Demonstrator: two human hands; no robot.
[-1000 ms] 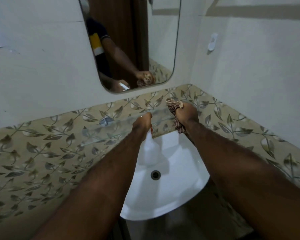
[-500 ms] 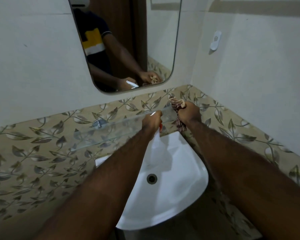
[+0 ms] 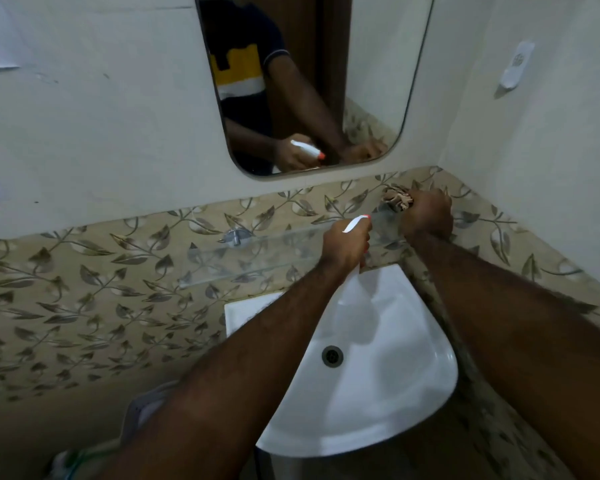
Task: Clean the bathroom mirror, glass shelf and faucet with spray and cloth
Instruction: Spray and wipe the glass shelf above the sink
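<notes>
A clear glass shelf (image 3: 250, 256) runs along the leaf-patterned tiles below the mirror (image 3: 378, 81). My left hand (image 3: 345, 245) grips a white spray bottle (image 3: 355, 224) with an orange nozzle tip, held just over the shelf's right part. My right hand (image 3: 428, 216) is closed on a crumpled patterned cloth (image 3: 397, 199) and presses it onto the shelf's right end, near the wall corner. The bottle's body is mostly hidden by my hand. The mirror reflects both hands, the bottle and a person's torso. No faucet can be seen.
A white corner sink (image 3: 378, 358) with a dark drain (image 3: 332, 355) sits below the shelf. A metal shelf bracket (image 3: 235, 235) is fixed to the tiles. A white wall hook (image 3: 515, 69) hangs on the right wall. Something pale lies at the lower left (image 3: 142, 420).
The view has shifted, so the mirror and sink show further right and lower. My right hand with the cloth has moved right along the shelf toward the corner. The left hand keeps the bottle.
</notes>
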